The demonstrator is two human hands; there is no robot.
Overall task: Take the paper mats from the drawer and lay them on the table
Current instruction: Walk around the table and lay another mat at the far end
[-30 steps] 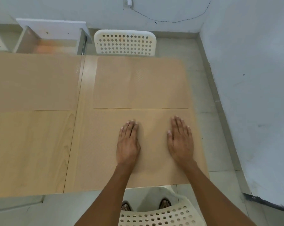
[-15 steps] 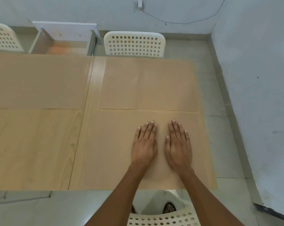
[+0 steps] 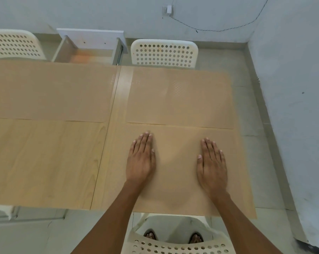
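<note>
On the table (image 3: 45, 162), three mats lie flat, the far left mat (image 3: 50, 90), the far right mat (image 3: 180, 99) and the near mat (image 3: 175, 180) under the flat, straight-fingered left hand (image 3: 141, 160) and right hand (image 3: 211, 165), so only the near-left place looks uncovered.

A plain dining corner of a home is showing here: a light wooden table (image 3: 45, 162) is standing among white perforated plastic chairs (image 3: 164, 53), bare painted walls (image 3: 292, 88) are meeting at a tiled floor (image 3: 246, 99), and a thin wire (image 3: 219, 30) is trailing from a wall socket (image 3: 167, 10).
</note>
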